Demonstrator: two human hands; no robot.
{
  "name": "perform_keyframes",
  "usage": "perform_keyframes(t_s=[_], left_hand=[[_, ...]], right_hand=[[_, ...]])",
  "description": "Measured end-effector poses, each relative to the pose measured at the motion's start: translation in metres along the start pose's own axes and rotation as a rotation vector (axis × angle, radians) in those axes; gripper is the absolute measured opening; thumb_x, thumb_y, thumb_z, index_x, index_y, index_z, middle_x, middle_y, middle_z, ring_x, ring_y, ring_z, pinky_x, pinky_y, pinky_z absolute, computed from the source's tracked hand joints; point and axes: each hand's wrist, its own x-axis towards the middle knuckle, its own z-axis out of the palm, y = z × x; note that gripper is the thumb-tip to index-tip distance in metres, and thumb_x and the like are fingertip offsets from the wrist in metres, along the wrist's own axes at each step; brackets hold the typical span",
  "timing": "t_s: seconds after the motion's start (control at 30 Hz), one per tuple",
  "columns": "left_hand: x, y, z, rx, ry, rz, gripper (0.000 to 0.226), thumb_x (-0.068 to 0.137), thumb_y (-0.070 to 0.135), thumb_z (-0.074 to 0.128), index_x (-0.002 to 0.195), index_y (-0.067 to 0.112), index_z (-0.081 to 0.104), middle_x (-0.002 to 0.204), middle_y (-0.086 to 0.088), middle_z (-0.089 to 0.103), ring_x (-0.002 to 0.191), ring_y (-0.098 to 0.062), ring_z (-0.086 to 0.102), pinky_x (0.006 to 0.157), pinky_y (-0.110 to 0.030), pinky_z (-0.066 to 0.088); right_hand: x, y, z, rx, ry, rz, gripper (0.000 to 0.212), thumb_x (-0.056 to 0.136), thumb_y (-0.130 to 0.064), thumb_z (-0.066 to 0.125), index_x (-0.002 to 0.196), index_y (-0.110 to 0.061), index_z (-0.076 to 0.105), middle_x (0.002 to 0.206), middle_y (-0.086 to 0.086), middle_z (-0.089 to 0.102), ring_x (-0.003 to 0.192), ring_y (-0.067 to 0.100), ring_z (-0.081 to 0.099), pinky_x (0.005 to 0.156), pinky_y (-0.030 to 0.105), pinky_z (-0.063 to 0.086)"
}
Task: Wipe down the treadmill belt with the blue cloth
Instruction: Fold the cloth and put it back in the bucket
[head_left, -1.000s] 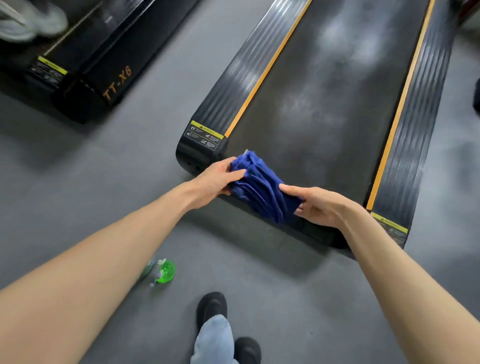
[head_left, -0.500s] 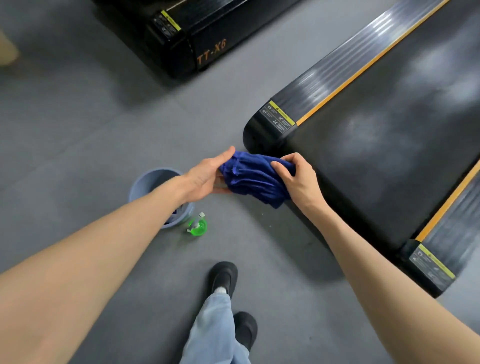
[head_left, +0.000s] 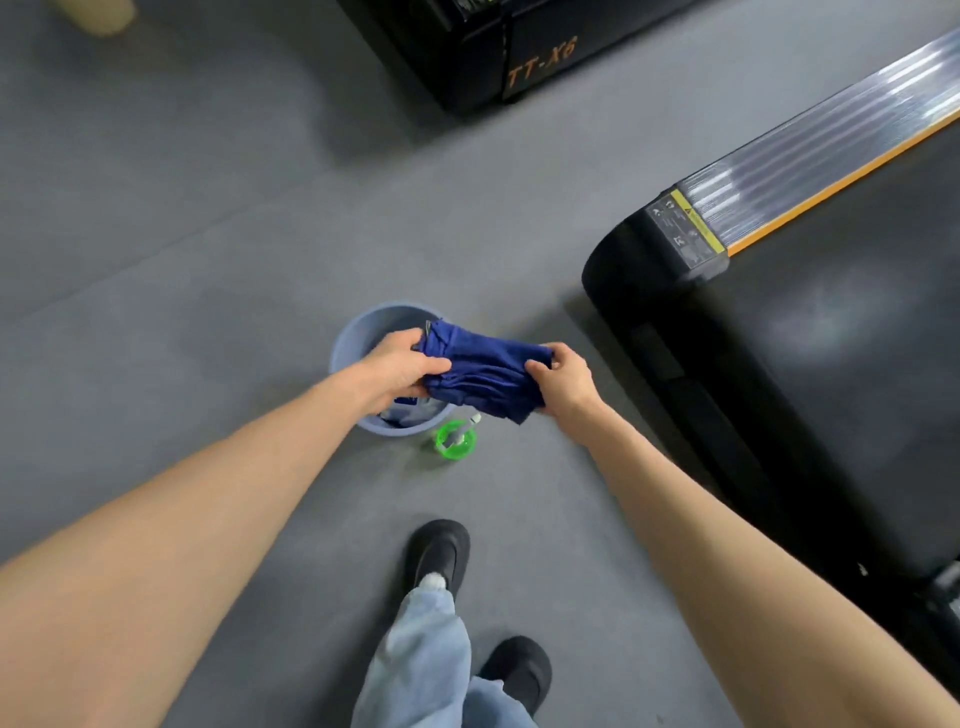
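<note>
grip: left hand (head_left: 400, 364), right hand (head_left: 563, 379) each clutch a blue cloth (head_left: 483, 371) end, above bucket (head_left: 347, 338)
step: likely wringing/rinsing
next: bring cloth to treadmill belt (head_left: 831, 338), right of bucket

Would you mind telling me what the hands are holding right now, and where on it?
Both hold the bunched dark blue cloth: the left hand grips its left end, the right hand its right end.
</note>
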Motion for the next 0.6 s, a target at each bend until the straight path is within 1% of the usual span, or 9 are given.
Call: perform_keyframes(t_s=[0.07,0.13,0.23,0.3,0.37,0.47,0.5,0.53,0.6], left_hand=[[0.032,-0.023,-0.001,0.008,0.105,-0.013,0.018,0.084,0.002,0.061,0.084,0.019,0.056,0.101,-0.013,0.064,0.085,-0.026,0.065,0.075,-0.041,0.057],[0.072,-0.048,-0.006,0.039,0.170,-0.021,0.017,0.079,0.006,0.064,0.078,0.021,0.057,0.102,-0.016,0.066,0.092,-0.034,0.066,0.078,-0.054,0.055],[0.119,-0.075,-0.009,0.082,0.201,-0.025,0.014,0.078,0.008,0.066,0.077,0.019,0.057,0.103,-0.017,0.065,0.094,-0.035,0.065,0.077,-0.051,0.056],[0.147,-0.088,-0.006,0.108,0.211,-0.018,0.013,0.080,0.007,0.065,0.084,0.016,0.056,0.105,-0.016,0.063,0.097,-0.034,0.063,0.080,-0.049,0.055],[0.169,-0.100,0.002,0.092,0.192,-0.033,0.014,0.084,0.002,0.061,0.091,0.012,0.054,0.103,-0.013,0.061,0.095,-0.030,0.061,0.082,-0.049,0.054],[0.196,-0.111,0.010,0.092,0.233,-0.089,0.012,0.083,0.001,0.062,0.086,0.010,0.056,0.102,-0.013,0.059,0.090,-0.028,0.061,0.081,-0.049,0.054],[0.204,-0.115,0.011,0.112,0.273,-0.106,0.014,0.081,0.002,0.064,0.093,0.007,0.059,0.107,-0.014,0.061,0.093,-0.029,0.063,0.081,-0.048,0.055],[0.210,-0.118,0.011,0.128,0.305,-0.133,0.024,0.079,0.004,0.066,0.102,0.005,0.061,0.112,-0.015,0.061,0.095,-0.030,0.063,0.082,-0.046,0.055],[0.216,-0.122,0.009,0.152,0.354,-0.172,0.033,0.077,0.005,0.068,0.109,0.004,0.063,0.117,-0.017,0.060,0.097,-0.030,0.064,0.083,-0.042,0.055]], right_hand=[[0.027,0.014,0.024,-0.167,0.066,-0.069,0.021,0.092,-0.011,0.045,0.111,-0.008,0.052,0.100,0.009,0.057,0.092,0.025,0.053,0.082,0.036,0.047],[0.059,0.035,0.050,-0.229,0.091,-0.105,0.022,0.093,-0.011,0.042,0.113,-0.008,0.051,0.106,0.011,0.058,0.098,0.027,0.052,0.081,0.032,0.042],[0.101,0.065,0.076,-0.260,0.106,-0.120,0.026,0.091,-0.007,0.040,0.115,-0.007,0.051,0.114,0.017,0.056,0.103,0.029,0.051,0.078,0.023,0.034],[0.129,0.084,0.091,-0.267,0.122,-0.104,0.027,0.091,-0.006,0.040,0.117,-0.006,0.050,0.118,0.019,0.054,0.105,0.030,0.050,0.073,0.018,0.029],[0.150,0.099,0.099,-0.270,0.140,-0.093,0.028,0.092,-0.005,0.039,0.118,-0.003,0.049,0.121,0.019,0.051,0.108,0.030,0.049,0.073,0.017,0.028],[0.170,0.113,0.105,-0.265,0.161,-0.085,0.028,0.092,-0.005,0.039,0.119,-0.001,0.047,0.121,0.018,0.051,0.110,0.030,0.048,0.071,0.015,0.027],[0.174,0.115,0.107,-0.254,0.154,-0.079,0.029,0.092,-0.005,0.041,0.120,-0.002,0.047,0.121,0.017,0.053,0.111,0.030,0.048,0.073,0.016,0.029],[0.175,0.116,0.109,-0.247,0.133,-0.064,0.029,0.092,-0.007,0.043,0.121,-0.003,0.049,0.121,0.016,0.055,0.112,0.029,0.049,0.078,0.018,0.032],[0.177,0.114,0.112,-0.261,0.071,-0.028,0.031,0.092,-0.011,0.048,0.122,-0.005,0.052,0.121,0.014,0.058,0.113,0.027,0.052,0.088,0.024,0.036]])
